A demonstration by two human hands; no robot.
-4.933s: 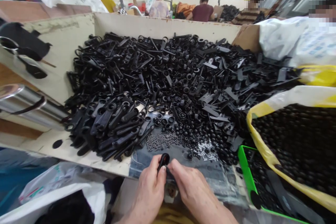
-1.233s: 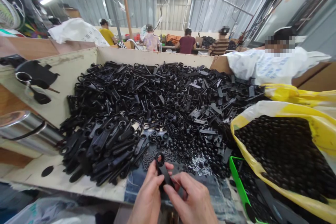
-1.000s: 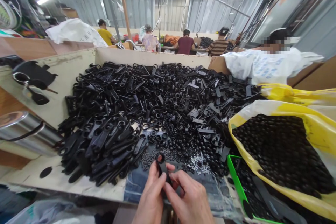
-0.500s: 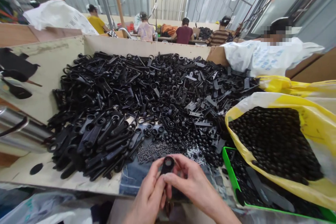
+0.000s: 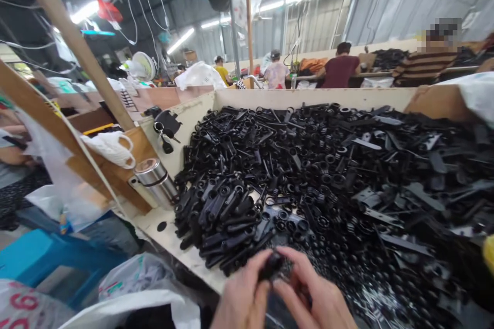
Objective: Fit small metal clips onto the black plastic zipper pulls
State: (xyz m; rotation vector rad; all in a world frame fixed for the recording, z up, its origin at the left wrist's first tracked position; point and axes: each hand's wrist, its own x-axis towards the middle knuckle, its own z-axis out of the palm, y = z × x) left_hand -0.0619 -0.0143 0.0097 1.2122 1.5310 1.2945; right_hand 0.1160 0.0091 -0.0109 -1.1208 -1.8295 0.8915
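A black ring-ended plastic part (image 5: 272, 265) is held up between my two hands at the front of the bench, blurred by motion. My left hand (image 5: 244, 292) is closed around its left side. The thumb and fingers of my right hand (image 5: 314, 290) grip it from the other side; its lower end is hidden by the hands. Just beyond lies a stack of long black ring-ended handles (image 5: 219, 216). Several loose black rings (image 5: 287, 220) sit nearer the middle, and small silver screws (image 5: 380, 298) are scattered to the right of my right hand.
A big heap of black plastic pieces (image 5: 309, 149) fills the walled bench. A steel flask (image 5: 154, 180) and hanging keys (image 5: 165, 139) are at its left wall. Left of the bench are a blue stool (image 5: 50, 257) and plastic bags (image 5: 135, 277). Other people sit farther back.
The view has swung left, bringing in the stool, the bags and the fan. The hands still hold the black part, its ring end now turned and less visible.
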